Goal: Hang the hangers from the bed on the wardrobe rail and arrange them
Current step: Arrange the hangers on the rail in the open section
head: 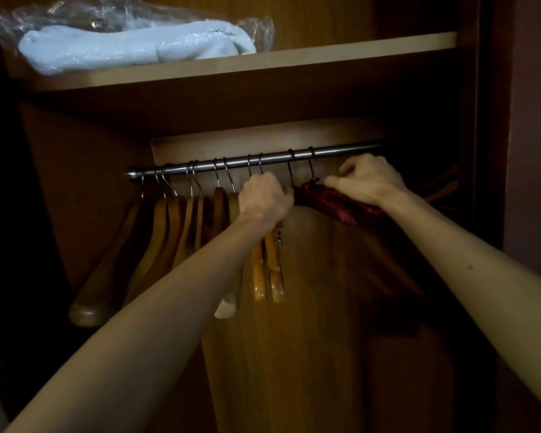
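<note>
Reaching into the wardrobe, both bare arms are stretching up toward the metal rail (247, 162), which is running across the upper part of the opening just under the shelf (294, 59). The left hand (264, 200) is curling into a fist around the necks of the two orange hangers (267, 270) near the middle of the rail, their hooks sitting over the bar above its knuckles. The right hand (367, 179) is resting on the dark red padded hangers (334, 201) toward the rail's right end, its fingers bending over their top just below the two hooks; whether it is truly gripping them or only pressing on them I cannot tell. The two hands are lying close together, the left knuckles just touching the red padding's near end. Toward the rail's left end a row of brown wooden hangers (166, 245) is hanging side by side, bunched together. On the shelf's left part a pale folded cloth in a clear plastic bag (132, 42) is lying flat.
</note>
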The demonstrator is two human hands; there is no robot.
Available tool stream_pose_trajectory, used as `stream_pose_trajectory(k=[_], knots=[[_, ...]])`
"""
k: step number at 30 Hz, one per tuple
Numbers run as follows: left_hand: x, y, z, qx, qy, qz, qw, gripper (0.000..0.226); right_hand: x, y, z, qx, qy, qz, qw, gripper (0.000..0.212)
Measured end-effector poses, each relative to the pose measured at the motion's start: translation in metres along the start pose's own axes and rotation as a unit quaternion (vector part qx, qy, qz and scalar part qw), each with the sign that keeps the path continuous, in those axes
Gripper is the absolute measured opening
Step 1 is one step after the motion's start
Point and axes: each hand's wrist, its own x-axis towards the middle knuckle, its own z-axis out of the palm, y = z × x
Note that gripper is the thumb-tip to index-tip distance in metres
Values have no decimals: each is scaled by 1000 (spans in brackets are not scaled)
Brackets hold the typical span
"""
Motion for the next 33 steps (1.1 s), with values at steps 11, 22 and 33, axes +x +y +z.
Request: stream_pose_trajectory(k=[11,22,33], knots=[[15,50,54,-367,-252,-200,873,41,-3,23,33,-4,-106,-1,994,61],[53,58,54,-431,-211,-226,847,26,24,8,29,24,-34,-22,999,29],[46,52,69,-371,-283,-254,847,23,14,15,39,-2,-91,-2,996,29]])
